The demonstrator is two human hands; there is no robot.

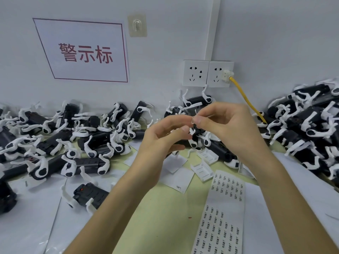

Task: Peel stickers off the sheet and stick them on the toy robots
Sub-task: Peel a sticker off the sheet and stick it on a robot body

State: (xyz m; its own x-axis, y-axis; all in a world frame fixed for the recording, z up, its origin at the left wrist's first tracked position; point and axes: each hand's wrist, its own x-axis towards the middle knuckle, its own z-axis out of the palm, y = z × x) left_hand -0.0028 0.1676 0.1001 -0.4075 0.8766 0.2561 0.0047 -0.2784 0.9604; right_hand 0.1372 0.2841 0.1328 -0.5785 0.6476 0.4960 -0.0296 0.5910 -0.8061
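Pale green desk (165, 226) | black-and-white plastic toy robots (102, 140) heaped behind | long white sticker sheet (222, 226) flat, near right | our right hand (225, 125) pinches small pale sticker (193, 120), raised | our left hand (165, 136) curled, forefinger at it, grip unclear

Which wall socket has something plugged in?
The right socket: a white plug with a yellow cable sits in it. The left socket is empty.

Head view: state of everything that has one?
sticker, off the sheet, held between fingertips
right hand, pinches sticker
left hand, fingertips at sticker, grip unclear
sticker sheet, flat on table
toy robots, heaped on table
left socket, empty
right socket, yellow cable plugged in
wall hook, empty
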